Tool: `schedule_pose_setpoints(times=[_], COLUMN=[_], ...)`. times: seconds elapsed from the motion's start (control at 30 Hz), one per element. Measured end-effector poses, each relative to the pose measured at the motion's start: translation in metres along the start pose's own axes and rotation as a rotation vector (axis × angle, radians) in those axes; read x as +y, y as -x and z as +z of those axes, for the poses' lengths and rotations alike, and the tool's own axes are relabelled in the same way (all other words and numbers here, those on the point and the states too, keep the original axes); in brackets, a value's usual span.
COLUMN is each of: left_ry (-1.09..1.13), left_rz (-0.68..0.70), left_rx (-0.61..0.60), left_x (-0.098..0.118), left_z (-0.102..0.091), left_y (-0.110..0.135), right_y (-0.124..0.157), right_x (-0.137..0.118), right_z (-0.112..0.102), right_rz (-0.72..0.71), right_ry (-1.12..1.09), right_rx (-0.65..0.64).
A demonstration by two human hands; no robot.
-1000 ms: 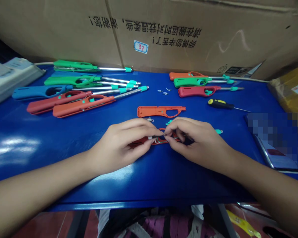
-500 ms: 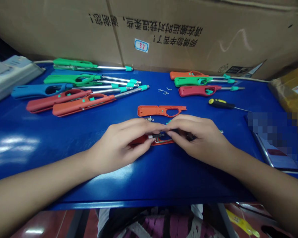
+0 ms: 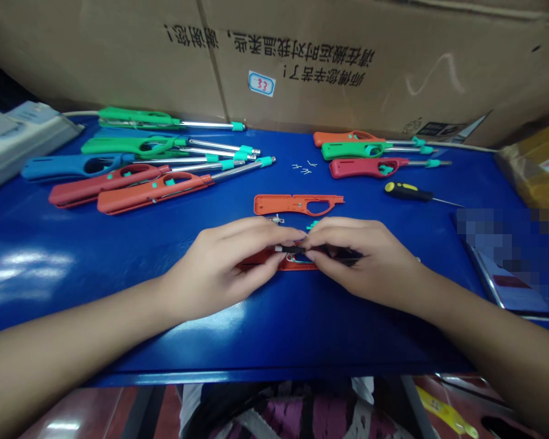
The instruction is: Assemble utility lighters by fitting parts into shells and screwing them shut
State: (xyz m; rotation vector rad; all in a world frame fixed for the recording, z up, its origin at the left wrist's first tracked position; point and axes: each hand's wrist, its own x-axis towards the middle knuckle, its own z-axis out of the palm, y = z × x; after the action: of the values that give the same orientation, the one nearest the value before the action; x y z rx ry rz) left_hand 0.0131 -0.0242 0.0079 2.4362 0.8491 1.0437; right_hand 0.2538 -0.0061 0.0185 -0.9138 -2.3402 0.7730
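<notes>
My left hand is closed, its thumb and fingertips around a small black part with a white end. From the other side, my right hand pinches at the black end of that part; the fingertips partly hide it. Beneath the fingers lies an orange lighter half-shell with a thin wire in it, largely covered by my hands. Just beyond, the other orange half-shell lies on the table, its trigger opening to the right. A small metal piece and a green piece show between shell and hands.
Several long-nosed lighters lie at the left, beside a white power strip. At right are more lighters, a screwdriver and a phone. Loose screws lie mid-table. A cardboard box stands behind.
My right fingertips have come down slightly onto the black part, with the hand lower and a little closer to me. My left hand has barely moved.
</notes>
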Motion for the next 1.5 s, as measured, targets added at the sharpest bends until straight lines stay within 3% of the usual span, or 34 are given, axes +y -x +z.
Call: schedule_pose_setpoints(times=[0.23, 0.53, 0.77, 1.0, 1.2, 1.5], left_ry=[-0.008, 0.005, -0.02, 0.031, 0.158, 0.275], left_rz=[-0.006, 0.001, -0.014, -0.065, -0.168, -0.264], left_rx=[-0.003, 0.004, 0.015, 0.03, 0.046, 0.056], left_x=[0.001, 0.0, 0.0, 0.0, 0.0, -0.001], left_z=[-0.001, -0.001, -0.001, 0.0, 0.002, 0.005], left_y=[-0.001, -0.001, 0.0, 0.0, -0.003, 0.001], right_y=[-0.001, 0.001, 0.005, 0.006, 0.009, 0.009], right_x=[0.0, 0.0, -0.001, -0.008, -0.01, -0.009], right_z=[-0.002, -0.001, 0.0, 0.0, 0.001, 0.008], right_rz=[0.094, 0.108, 0.024, -0.086, -0.181, -0.136], right_ry=[-0.061, -0.074, -0.046, 0.179, 0.36, 0.249], right_rx=[-0.021, -0.043, -0.031, 0.048, -0.044, -0.053])
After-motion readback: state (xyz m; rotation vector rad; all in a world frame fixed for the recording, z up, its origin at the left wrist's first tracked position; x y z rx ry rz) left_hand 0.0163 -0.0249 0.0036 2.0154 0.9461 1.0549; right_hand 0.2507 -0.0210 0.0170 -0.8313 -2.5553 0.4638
